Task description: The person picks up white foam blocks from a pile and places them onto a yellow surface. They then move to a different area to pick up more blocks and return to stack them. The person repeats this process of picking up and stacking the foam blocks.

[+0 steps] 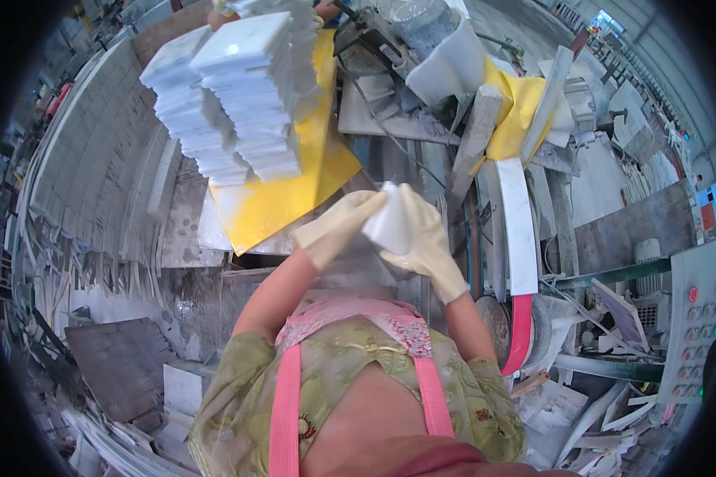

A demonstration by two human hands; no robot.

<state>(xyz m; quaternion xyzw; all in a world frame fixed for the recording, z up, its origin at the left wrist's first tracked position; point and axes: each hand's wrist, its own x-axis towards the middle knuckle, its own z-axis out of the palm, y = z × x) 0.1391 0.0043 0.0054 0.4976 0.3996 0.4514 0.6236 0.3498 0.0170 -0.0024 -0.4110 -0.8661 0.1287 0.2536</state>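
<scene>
The white piece [388, 226] sits directly between left hand [353, 211] and right hand [423, 232], gloved fingers of both grasping its opposite sides, neither nearer, its blurred long axis seemingly pointing forward

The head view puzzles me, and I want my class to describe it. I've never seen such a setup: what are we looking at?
There is no robot here. A person wears a wide fisheye camera on their head, looking down, so their own chest fills the bottom and straight edges bend near the rim. Picture left is the person's left.

The left hand and right hand, in pale gloves, hold a small white piece between them; it is somewhat blurred. Ahead and to the left, stacks of white slabs stand on or beside a yellow sheet. To the right are a white-and-red strip and a panel of buttons.
</scene>
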